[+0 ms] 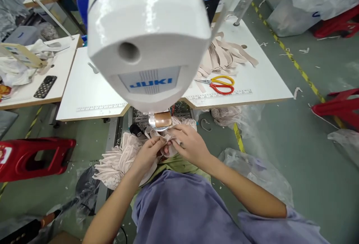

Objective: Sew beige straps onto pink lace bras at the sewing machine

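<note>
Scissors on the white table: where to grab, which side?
Take the scissors by the yellow and red handle loops, likely from the right: they lie flat on the table, blades pointing left, loops facing bare tabletop.

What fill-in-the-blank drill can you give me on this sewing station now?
The left hand and right hand pinch pale pink lace fabric under the white sewing machine branded ___.
On the white table beside the beige fabric strips lie yellow-and-red-handled ___.
The black dotted phone lies on the machine's ___ side.
Missing words: JUKI; scissors; left.
</note>
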Action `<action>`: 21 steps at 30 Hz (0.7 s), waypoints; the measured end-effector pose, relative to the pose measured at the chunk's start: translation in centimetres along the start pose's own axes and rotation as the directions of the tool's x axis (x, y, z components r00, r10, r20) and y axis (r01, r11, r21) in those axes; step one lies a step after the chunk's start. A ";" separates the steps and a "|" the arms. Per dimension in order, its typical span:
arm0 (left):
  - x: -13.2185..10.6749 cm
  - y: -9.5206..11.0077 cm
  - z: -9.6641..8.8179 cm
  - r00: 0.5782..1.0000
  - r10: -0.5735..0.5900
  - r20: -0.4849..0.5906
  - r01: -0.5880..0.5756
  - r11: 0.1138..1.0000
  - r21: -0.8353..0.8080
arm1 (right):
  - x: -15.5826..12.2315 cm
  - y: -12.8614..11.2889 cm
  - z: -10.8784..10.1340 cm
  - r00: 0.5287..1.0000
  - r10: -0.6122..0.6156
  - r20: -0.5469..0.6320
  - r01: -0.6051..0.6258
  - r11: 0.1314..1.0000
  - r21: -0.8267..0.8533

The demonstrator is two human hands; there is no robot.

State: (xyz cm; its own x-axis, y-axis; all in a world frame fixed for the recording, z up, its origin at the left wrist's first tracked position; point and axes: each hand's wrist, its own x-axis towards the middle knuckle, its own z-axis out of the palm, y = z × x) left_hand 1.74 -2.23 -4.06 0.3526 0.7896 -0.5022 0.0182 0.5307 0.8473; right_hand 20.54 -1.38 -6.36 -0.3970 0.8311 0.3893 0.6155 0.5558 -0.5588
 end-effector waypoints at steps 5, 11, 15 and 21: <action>-1.5 0.3 0.2 0.988 0.137 -0.075 -0.120 0.974 0.193 | -0.5 -0.5 0.1 0.995 0.100 -0.023 -0.096 0.987 0.132; -2.0 0.5 0.2 0.963 0.251 -0.095 -0.174 0.854 0.491 | -0.4 -0.9 0.7 0.987 0.149 0.054 -0.156 0.972 0.177; -1.5 0.1 0.0 0.964 0.258 -0.073 -0.179 0.821 0.542 | 0.3 -0.4 0.3 0.994 0.034 0.106 -0.047 0.992 0.117; -2.8 0.0 1.2 0.963 0.221 -0.153 -0.100 0.825 0.556 | -0.9 0.0 -0.3 0.991 -0.090 0.097 0.083 0.994 0.070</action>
State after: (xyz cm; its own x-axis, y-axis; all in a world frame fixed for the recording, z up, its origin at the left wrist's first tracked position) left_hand 1.90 -4.77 -2.46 0.2002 0.9249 -0.3232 0.4999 0.1873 0.8456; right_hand 21.06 -2.15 -6.51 -0.5145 0.7758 0.3653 0.5312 0.6228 -0.5745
